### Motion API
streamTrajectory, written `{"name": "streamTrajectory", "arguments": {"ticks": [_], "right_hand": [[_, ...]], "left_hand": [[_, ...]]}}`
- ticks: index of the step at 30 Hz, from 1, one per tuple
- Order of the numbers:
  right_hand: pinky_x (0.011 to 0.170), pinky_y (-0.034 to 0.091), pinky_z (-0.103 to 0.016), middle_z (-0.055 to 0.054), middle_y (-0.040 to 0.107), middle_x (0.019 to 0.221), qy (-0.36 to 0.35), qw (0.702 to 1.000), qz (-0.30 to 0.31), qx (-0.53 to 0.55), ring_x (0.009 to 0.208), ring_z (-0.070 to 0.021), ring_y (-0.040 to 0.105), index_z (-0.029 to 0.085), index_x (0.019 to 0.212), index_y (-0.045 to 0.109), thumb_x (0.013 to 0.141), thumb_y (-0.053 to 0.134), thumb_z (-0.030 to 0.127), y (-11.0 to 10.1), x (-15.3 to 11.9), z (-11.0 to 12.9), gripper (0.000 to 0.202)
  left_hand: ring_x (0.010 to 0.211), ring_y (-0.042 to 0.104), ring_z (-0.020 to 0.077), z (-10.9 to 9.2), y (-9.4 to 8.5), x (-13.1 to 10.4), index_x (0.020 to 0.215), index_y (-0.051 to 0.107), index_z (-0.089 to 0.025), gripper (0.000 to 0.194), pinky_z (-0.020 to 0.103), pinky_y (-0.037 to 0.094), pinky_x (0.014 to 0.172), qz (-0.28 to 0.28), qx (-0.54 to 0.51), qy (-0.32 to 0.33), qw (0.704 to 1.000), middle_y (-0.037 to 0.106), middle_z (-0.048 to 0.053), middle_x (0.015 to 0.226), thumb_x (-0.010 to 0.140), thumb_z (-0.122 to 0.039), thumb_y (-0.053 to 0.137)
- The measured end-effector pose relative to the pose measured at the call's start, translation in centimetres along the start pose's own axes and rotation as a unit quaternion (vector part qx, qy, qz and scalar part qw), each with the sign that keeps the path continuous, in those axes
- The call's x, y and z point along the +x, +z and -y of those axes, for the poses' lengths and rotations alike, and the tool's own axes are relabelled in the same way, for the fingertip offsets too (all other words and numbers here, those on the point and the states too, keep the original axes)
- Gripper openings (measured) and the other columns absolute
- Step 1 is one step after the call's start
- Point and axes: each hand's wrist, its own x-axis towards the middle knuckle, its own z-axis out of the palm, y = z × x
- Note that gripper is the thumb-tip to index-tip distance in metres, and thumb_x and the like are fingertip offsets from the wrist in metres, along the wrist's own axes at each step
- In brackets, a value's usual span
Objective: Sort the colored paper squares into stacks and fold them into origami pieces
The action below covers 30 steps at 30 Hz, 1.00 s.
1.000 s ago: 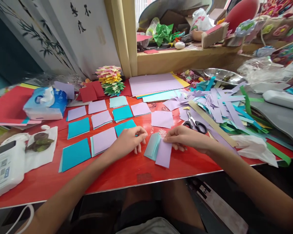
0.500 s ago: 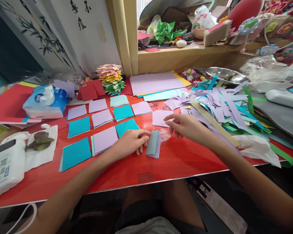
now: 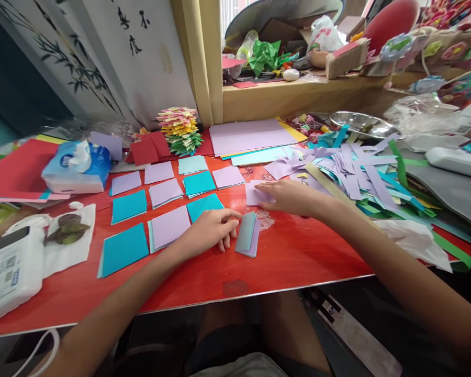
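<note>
My left hand (image 3: 212, 230) rests on the red table with loosely bent fingers, the index fingertip at the upper left edge of a folded paper (image 3: 245, 233). That paper is pale blue on top with lilac showing at its right side. Nothing is visibly gripped by the left hand. Stretched out flat, my right hand (image 3: 284, 196) lies with its fingertips over a lilac paper square (image 3: 252, 193), covering part of it. To the left are stacks of paper squares, among them a teal stack (image 3: 125, 248) and a lilac stack (image 3: 170, 225).
Cut paper strips (image 3: 349, 167) are heaped at the right. Large lilac sheets (image 3: 251, 135) lie at the back beside a layered folded-paper tower (image 3: 179, 131). A tissue pack (image 3: 76, 166) and a white device (image 3: 11, 275) are at the left. A metal bowl (image 3: 361, 123) stands back right.
My right hand has moved left and flattened over the lilac square. My left hand and the folded paper have stayed in place.
</note>
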Motion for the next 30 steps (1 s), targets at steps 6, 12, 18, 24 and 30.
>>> {"name": "streamTrajectory", "arguments": {"ticks": [6, 12, 18, 24, 30], "right_hand": [[0.048, 0.029, -0.028, -0.009, 0.067, 0.075, -0.027, 0.998, -0.002, -0.057, 0.054, -0.0151, 0.057, 0.017, 0.087, 0.064, 0.088, 0.035, 0.019, 0.3, -0.2, -0.5, 0.029], [0.058, 0.038, -0.030, -0.009, 0.064, 0.108, -0.053, 0.990, -0.106, -0.075, 0.089, -0.0217, 0.061, 0.020, 0.109, 0.058, 0.086, 0.033, 0.011, -0.8, -0.4, 0.4, 0.035], [0.085, 0.041, -0.040, -0.006, 0.057, 0.123, -0.088, 0.973, -0.190, 0.095, 0.111, -0.0250, 0.052, 0.022, 0.117, 0.055, 0.088, 0.035, 0.015, -1.7, 2.0, 3.1, 0.036], [0.085, 0.050, -0.037, -0.014, 0.052, 0.127, 0.030, 0.863, -0.155, 0.480, 0.110, -0.0230, 0.055, 0.014, 0.132, 0.037, 0.084, 0.051, 0.025, -0.1, 3.7, 2.5, 0.052], [0.079, 0.055, -0.033, -0.013, 0.065, 0.100, 0.046, 0.712, -0.098, 0.694, 0.094, -0.0212, 0.064, 0.014, 0.113, 0.055, 0.087, 0.036, 0.054, -0.3, 2.7, 3.4, 0.052]], "left_hand": [[0.052, 0.059, 0.0117, -0.2, -0.1, 0.0, 0.106, 0.058, -0.014, 0.032, 0.023, 0.049, 0.046, 0.036, -0.022, -0.021, 0.999, 0.060, 0.002, 0.068, 0.082, -0.031, 0.045], [0.050, 0.056, 0.0089, -0.3, -0.5, 0.3, 0.116, 0.051, -0.020, 0.038, 0.022, 0.049, 0.046, -0.081, -0.057, 0.036, 0.994, 0.060, 0.004, 0.080, 0.083, -0.037, 0.049], [0.063, 0.059, 0.0104, -0.5, -1.2, -0.1, 0.110, 0.057, -0.024, 0.032, 0.023, 0.052, 0.057, -0.240, -0.037, 0.156, 0.957, 0.061, 0.003, 0.089, 0.081, -0.038, 0.053], [0.086, 0.059, 0.0142, -0.7, -1.9, -0.3, 0.095, 0.066, -0.023, 0.021, 0.025, 0.052, 0.072, -0.329, -0.028, 0.234, 0.915, 0.059, 0.003, 0.098, 0.082, -0.035, 0.054], [0.107, 0.052, 0.0183, -0.9, -1.9, -0.4, 0.086, 0.067, -0.021, 0.020, 0.028, 0.046, 0.085, -0.338, 0.012, 0.235, 0.911, 0.058, 0.004, 0.113, 0.080, -0.036, 0.056]]}}
